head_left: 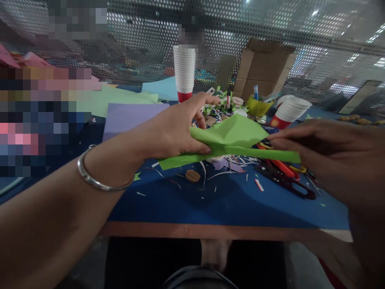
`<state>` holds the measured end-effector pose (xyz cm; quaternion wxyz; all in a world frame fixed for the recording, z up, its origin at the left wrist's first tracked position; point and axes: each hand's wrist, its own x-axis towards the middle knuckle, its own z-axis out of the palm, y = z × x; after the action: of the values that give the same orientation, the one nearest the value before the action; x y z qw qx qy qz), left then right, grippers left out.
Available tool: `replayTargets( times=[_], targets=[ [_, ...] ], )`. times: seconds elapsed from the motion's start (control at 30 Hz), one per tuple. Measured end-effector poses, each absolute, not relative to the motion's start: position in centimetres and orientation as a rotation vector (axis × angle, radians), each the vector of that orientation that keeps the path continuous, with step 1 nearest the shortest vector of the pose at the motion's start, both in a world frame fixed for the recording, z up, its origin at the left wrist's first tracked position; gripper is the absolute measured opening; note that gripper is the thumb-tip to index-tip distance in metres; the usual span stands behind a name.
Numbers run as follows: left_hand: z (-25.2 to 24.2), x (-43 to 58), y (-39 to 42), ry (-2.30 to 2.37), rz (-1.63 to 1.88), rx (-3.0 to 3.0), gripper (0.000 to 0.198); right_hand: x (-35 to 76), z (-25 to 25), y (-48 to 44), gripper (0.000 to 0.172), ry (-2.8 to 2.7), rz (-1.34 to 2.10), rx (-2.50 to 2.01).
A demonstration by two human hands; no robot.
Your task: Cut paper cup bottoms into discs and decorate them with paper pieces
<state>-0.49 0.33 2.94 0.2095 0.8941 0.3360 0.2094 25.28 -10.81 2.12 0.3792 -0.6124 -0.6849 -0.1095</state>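
Observation:
A bright green sheet of paper (237,132) is held above the table, bent, with a long narrow folded strip along its near side. My left hand (174,134) grips its left part, thumb on the near side and the other fingers spread behind. At the sheet's right corner, the fingertips of my right hand (337,156) are pinched together on the edge. Below the paper lie scissors with black handles (288,182), an orange-red handled tool (281,166), paper scraps and a small brown cardboard piece (193,176).
A tall stack of white paper cups (184,70) stands at the back, another stack (290,108) leans at right. A yellow cup (259,106) holds pens. Purple paper (132,116) and pale green paper (120,99) lie left. Cardboard (264,66) leans on the perforated screen (138,48).

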Motion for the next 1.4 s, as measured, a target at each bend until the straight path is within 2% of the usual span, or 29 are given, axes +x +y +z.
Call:
replayTargets(
  times=[0.17, 0.37, 0.47, 0.6, 0.77, 0.97, 1.13, 1.3, 1.4],
  targets=[
    [2.7, -1.6, 1.7, 1.082, 0.637, 2.411, 0.085, 24.4, 2.9, -7.9, 0.018, -1.724, -0.272, -1.447],
    [2.3, -1.9, 2.5, 1.234, 0.787, 2.323, 0.081, 23.2, 2.8, -5.9, 0.016, -1.828, -0.090, -1.412],
    [2.0, -1.6, 2.6, 1.234, 0.817, 2.315, 0.079, 22.3, 2.8, -5.2, 0.004, -1.838, 0.026, -1.362],
    [1.6, -1.1, 2.6, 1.212, 0.868, 2.288, 0.087, 21.6, 2.7, -4.5, 0.026, -1.815, 0.095, -1.366],
    [0.8, -0.1, 2.9, 1.183, 0.845, 2.313, 0.075, 21.7, 1.7, -3.7, 0.015, -1.721, 0.086, -1.449],
    [-0.9, 0.6, 4.5, 1.294, 0.956, 2.401, 0.085, 22.9, 0.6, -3.3, 0.018, -1.707, 0.025, -1.438],
    [-0.7, 0.6, 3.6, 1.243, 0.972, 2.649, 0.067, 23.5, 0.1, -3.1, 0.013, -1.719, 0.077, -1.357],
    [-0.1, 1.7, 2.1, 0.844, 1.004, 2.721, 0.057, 23.6, 0.2, -3.4, 0.008, -1.778, 0.123, -1.222],
    [0.0, 2.1, 2.0, 0.740, 1.067, 2.600, 0.038, 23.4, 0.3, -3.6, 0.007, -1.786, 0.156, -1.156]
  ],
)
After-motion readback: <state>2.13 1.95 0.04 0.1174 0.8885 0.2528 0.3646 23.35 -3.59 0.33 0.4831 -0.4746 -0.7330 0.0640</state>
